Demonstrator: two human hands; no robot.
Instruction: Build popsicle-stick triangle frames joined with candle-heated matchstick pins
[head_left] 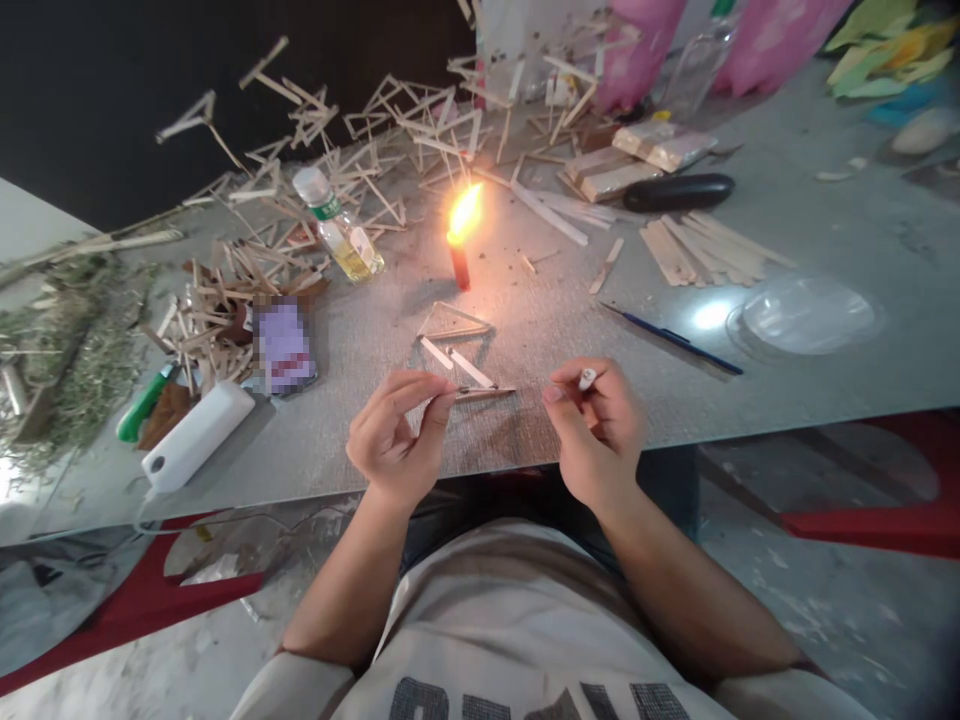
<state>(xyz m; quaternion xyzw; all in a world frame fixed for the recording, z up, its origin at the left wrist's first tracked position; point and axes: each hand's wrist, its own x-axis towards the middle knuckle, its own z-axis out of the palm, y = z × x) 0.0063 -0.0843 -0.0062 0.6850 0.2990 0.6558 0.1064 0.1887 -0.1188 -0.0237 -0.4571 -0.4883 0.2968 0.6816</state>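
At the far left of the fingers lie a green-handled tool (pixel 150 405), a white oblong plastic device (pixel 201 437) and a purple-screened phone (pixel 283 345). Beyond the left fingers stands a clear plastic bottle with yellow liquid (pixel 346 240).

Left hand (pixel 396 430): thumb and index finger are pinched together on the left end of a pale, thin wooden stick frame (pixel 472 369). The step in hand appears to be steadying this frame at its near edge.

The frame lies on the grey table (pixel 337 460), ahead of and between the two hands. Its sticks are narrow, straight and set at angles: a roughly triangular outline at the far side, paler strips across the middle, one stick along the near side. Dark marks show near the ends of the near stick. Whether every strip is joined cannot be told.

Straight ahead of the frame stands a lit red candle (pixel 459 262).

Right hand (pixel 604 430): apart from the frame, the fingers are curled around a small white cylinder (pixel 587 379); whether the thumb and index tips pinch anything else cannot be told. A next move at the frame would likely call for a firm left pinch and right fingers kept clear of the flame.

Ahead and right of the right fingers lies a slim dark-blue pen-like tool (pixel 675 340).
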